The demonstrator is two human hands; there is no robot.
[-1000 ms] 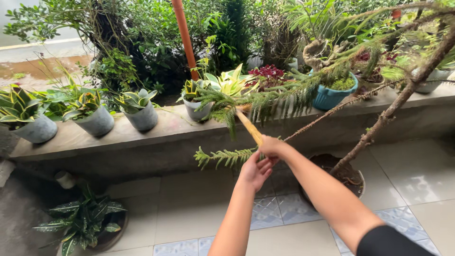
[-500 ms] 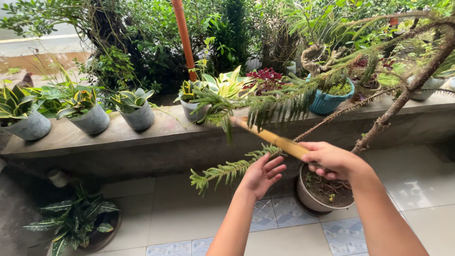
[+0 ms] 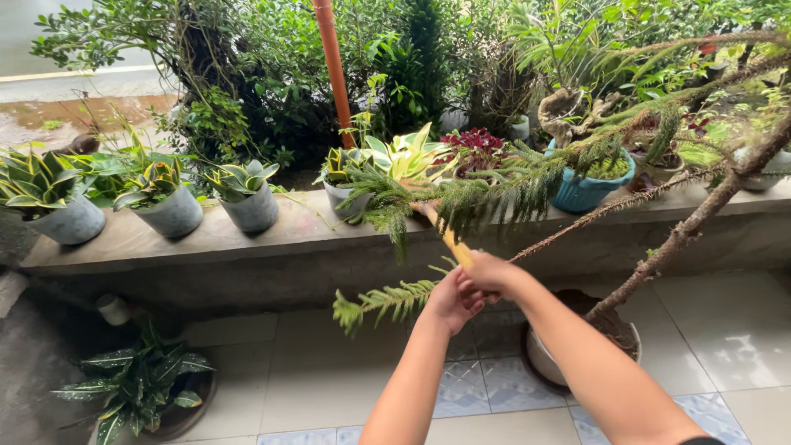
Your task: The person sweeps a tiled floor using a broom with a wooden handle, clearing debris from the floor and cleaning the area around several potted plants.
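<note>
My right hand [image 3: 489, 274] is closed around a tan wooden handle [image 3: 447, 237] that points up and away into drooping green needle branches [image 3: 486, 185]. My left hand [image 3: 449, 303] sits just below and against the right one, holding the inner end of a small green conifer sprig [image 3: 381, 301] that sticks out to the left. The branches belong to a thin leaning tree trunk [image 3: 684, 235] rooted in a white pot [image 3: 545, 364] of soil on the floor, partly hidden by my right arm. The handle's far end is lost in the foliage.
A concrete ledge [image 3: 272, 235] carries several grey pots of striped plants [image 3: 169, 206] and a teal pot [image 3: 589, 189]. An orange pole [image 3: 333, 66] rises behind. A dark potted plant [image 3: 140, 387] stands on the tiled floor at lower left. Dense shrubs fill the background.
My right hand swung the wooden handle out to the right, then back left toward the centre. My left hand closed on the sprig's end and now touches the right hand.
</note>
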